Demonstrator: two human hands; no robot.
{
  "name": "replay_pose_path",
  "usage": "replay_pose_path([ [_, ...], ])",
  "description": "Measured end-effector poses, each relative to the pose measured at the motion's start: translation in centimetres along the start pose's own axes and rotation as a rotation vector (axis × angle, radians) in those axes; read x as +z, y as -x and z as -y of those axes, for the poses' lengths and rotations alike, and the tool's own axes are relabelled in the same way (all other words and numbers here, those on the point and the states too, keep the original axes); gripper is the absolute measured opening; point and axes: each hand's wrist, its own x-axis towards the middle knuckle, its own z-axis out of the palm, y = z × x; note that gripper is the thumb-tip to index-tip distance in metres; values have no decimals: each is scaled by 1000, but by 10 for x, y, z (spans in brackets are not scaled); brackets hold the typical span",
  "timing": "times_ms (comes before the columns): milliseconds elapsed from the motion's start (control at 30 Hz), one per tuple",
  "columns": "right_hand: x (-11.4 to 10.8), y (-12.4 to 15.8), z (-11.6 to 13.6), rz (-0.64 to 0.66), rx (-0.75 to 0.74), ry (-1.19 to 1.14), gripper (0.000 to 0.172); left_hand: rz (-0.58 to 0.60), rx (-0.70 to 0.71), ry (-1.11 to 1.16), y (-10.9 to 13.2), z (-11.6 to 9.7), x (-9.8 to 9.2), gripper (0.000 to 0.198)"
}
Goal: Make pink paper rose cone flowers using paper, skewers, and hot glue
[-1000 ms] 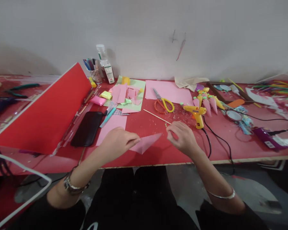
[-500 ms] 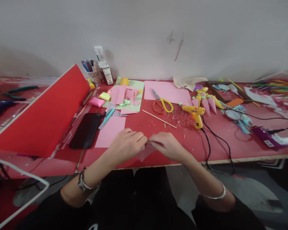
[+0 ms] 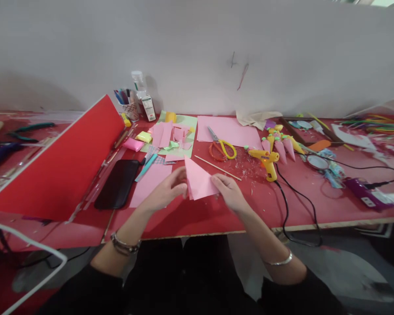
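A folded piece of pink paper (image 3: 201, 180), roughly triangular with a pointed top, is held up above the red table. My right hand (image 3: 230, 192) pinches its right corner between thumb and fingers. At the paper's left edge is my left hand (image 3: 166, 190), its thumb apart from the curved fingers. Some left fingertips are hidden by the paper, so whether they touch it is unclear. Behind the paper a thin wooden stick (image 3: 218, 168) lies on the table, near scissors (image 3: 223, 148) with one orange and one yellow handle.
A yellow glue gun (image 3: 267, 162) with a black cord lies to the right, by several pink and yellow cone shapes (image 3: 280, 146). Pink sheets (image 3: 230, 129) lie farther back. On the left are a black phone (image 3: 116, 183) and a leaning red board (image 3: 65, 170).
My hands, earlier close together low over the paper, have moved apart. The folded paper has come up into view, with my right hand on its corner. The camera view has tilted slightly upward.
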Motion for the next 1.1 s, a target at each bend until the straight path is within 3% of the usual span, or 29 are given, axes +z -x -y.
replay_pose_path([
  [167, 18, 0, -9, 81, 154, -231, 39, 2, -16, 177, -1, 3, 13, 46],
  [267, 20, 1, -9, 88, 153, -149, 38, 5, -87, 250, 0, 4, 13, 44],
  [400, 17, 2, -7, 19, -35, 105, 30, -33, -214, 306, 0, 3, 13, 39],
  [533, 13, 5, -4, 154, -259, 266, 41, -55, -235, 256, 1, 0, 11, 27],
  [600, 13, 6, -2, 169, -302, 378, 46, -45, -230, 222, 2, -1, 10, 25],
  [667, 14, 5, 0, 110, -303, 437, 34, -7, -212, 187, 3, -1, 9, 25],
  [733, 15, 3, 1, 16, -264, 416, 16, 35, -186, 128, 5, -2, 8, 25],
  [833, 17, 2, 2, -134, -105, 289, 36, 58, -198, 35, 9, -5, 9, 18],
  [900, 18, 2, 1, -192, 41, 128, 39, 44, -259, 3, 11, -7, 10, 21],
  [1000, 21, 2, -1, -215, 222, -150, 38, -59, -330, -39, 11, -8, 11, 30],
  [1100, 19, 4, -2, -178, 197, -256, 35, -109, -313, -35, 11, -6, 7, 31],
])
